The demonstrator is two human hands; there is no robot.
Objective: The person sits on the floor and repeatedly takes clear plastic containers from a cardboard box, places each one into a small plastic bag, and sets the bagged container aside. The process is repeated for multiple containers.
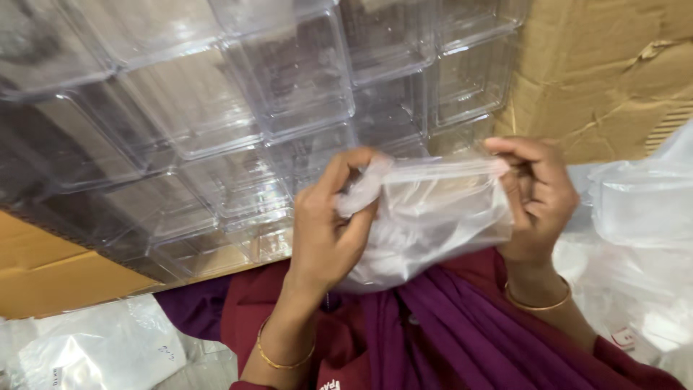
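Holding a clear plastic bag up over the lap, stretched between both hands. Left hand pinching one top corner tight, right hand pinching the other. Looks like pulling the mouth open or shut. Needing a steady tug next, probably. Behind, rows of clear plastic boxes in a cardboard carton.

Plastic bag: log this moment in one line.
left hand: pinches bag mouth | right hand: pinches opposite edge | bag: held over lap | behind: clear boxes in carton
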